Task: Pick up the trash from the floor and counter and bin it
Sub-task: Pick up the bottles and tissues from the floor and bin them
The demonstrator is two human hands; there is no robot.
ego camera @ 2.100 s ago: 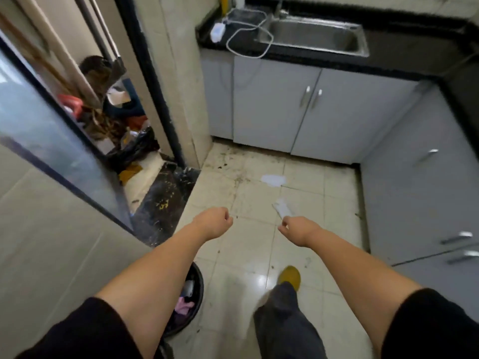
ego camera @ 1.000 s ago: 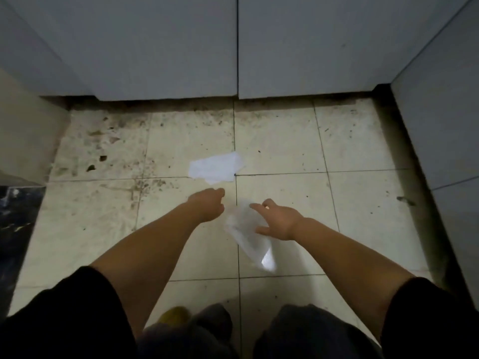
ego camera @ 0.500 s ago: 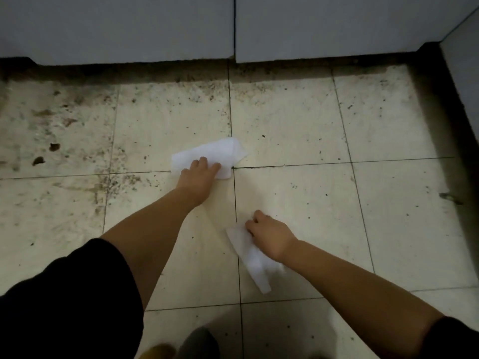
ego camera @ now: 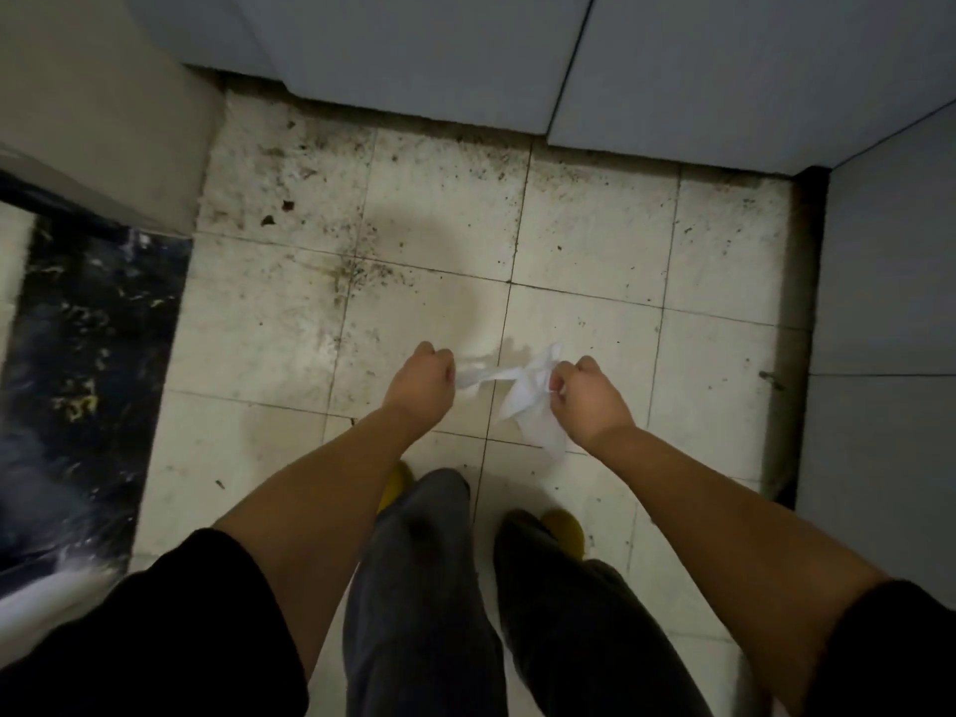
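Observation:
My left hand [ego camera: 425, 381] is closed around a crumpled white tissue [ego camera: 478, 376] whose end pokes out to the right of the fist. A second white tissue [ego camera: 533, 406] hangs from my right hand [ego camera: 584, 398], which is closed on its upper part. Both hands are held above the tiled floor [ego camera: 439, 225], a short gap apart, and the two tissues nearly touch between them. No bin is in view.
Grey cabinet doors [ego camera: 414, 54] run along the far side and a second cabinet [ego camera: 884, 302] stands on the right. A beige wall corner [ego camera: 103, 121] and a black marble threshold [ego camera: 88, 380] lie on the left. The floor is speckled with dirt. My legs and yellow slippers [ego camera: 564, 527] are below.
Both hands have lifted the two tissues off the floor. The camera has risen and pulled back, so my legs and the left wall corner are in sight again.

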